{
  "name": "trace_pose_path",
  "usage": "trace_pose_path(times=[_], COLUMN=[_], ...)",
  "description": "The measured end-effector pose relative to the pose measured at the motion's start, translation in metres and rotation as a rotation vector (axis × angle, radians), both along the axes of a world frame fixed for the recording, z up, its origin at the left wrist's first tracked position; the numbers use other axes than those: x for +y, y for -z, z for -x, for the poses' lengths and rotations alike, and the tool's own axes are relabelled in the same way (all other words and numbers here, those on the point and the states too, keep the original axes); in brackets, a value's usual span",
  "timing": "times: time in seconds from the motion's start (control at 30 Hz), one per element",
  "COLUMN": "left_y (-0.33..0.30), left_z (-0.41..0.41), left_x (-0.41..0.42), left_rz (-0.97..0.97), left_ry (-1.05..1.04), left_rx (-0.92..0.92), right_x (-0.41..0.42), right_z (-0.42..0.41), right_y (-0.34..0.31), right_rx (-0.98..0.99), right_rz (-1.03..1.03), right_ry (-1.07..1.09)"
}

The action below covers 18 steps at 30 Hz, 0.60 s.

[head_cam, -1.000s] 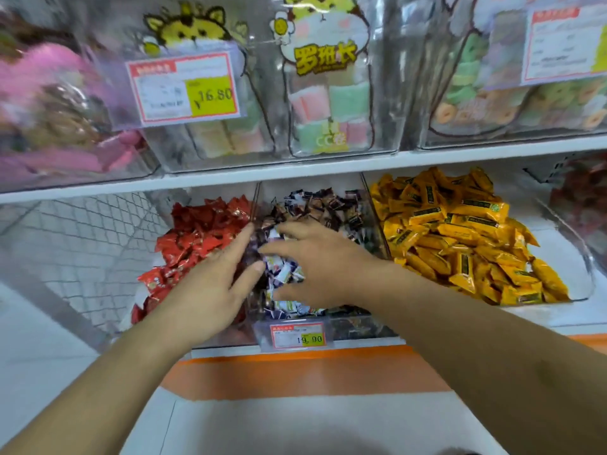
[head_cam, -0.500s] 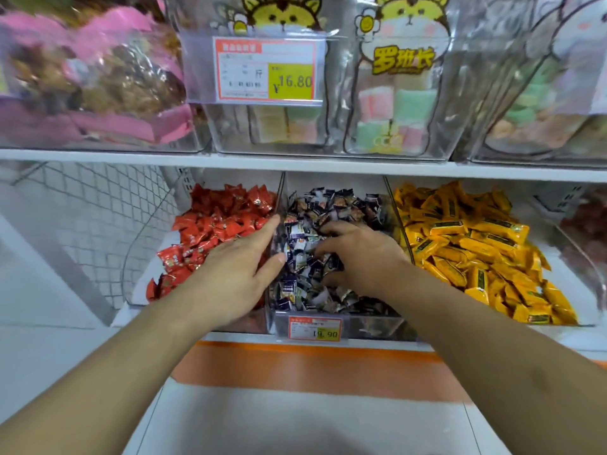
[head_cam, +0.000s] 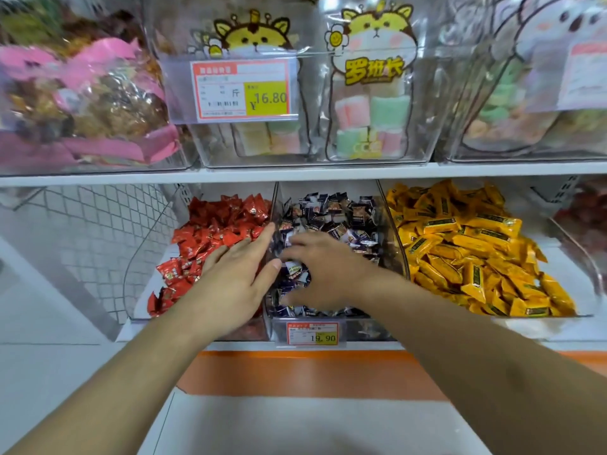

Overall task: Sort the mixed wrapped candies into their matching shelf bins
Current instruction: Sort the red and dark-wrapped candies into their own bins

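Three clear bins sit side by side on the lower shelf: red wrapped candies [head_cam: 213,238] on the left, dark blue and white candies [head_cam: 331,215] in the middle bin [head_cam: 391,224], yellow candies [head_cam: 466,244] on the right. My left hand [head_cam: 236,274] lies flat with straight fingers over the red candies, against the divider between the left and middle bins. My right hand [head_cam: 328,267] reaches into the middle bin, palm down, fingers curled into the dark candies. Whether it holds a candy is hidden under the hand.
The upper shelf [head_cam: 295,174] carries clear bins of marshmallow bags [head_cam: 371,103] and pink-wrapped snacks [head_cam: 82,103], with a 16.80 price tag [head_cam: 243,90]. A 19.90 tag [head_cam: 312,333] fronts the middle bin. A wire mesh basket [head_cam: 92,238] stands left. An orange strip [head_cam: 312,372] runs below.
The camera has moved closer and tilted up slightly. My right hand has shifted a little left and deeper into the dark candies. My left hand stays on the red candies by the divider.
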<state>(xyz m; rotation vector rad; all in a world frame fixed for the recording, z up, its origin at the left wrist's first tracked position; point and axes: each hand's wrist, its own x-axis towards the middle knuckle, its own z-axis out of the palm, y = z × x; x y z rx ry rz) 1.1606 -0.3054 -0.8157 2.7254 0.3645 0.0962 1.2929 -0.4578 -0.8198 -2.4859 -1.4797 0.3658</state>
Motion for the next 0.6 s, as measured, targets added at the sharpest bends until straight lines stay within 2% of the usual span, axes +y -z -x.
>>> trace_pose_path(times=[0.1,0.3,0.6], left_y=[0.001,0.0,-0.002], left_z=[0.0,0.002,0.0], left_x=[0.0,-0.002,-0.002], left_rz=[-0.003,0.012,-0.003], left_ry=[-0.005,-0.012,-0.019], left_rx=[0.001,-0.015,-0.004], right_x=[0.003,-0.01,-0.022], right_z=[-0.001,-0.011,-0.03], right_y=[0.022,0.015,-0.001], right_rx=[-0.07,-0.163,-0.221], right_rz=[0.03,-0.013,-0.037], right_ry=[-0.023,0.022,0.233])
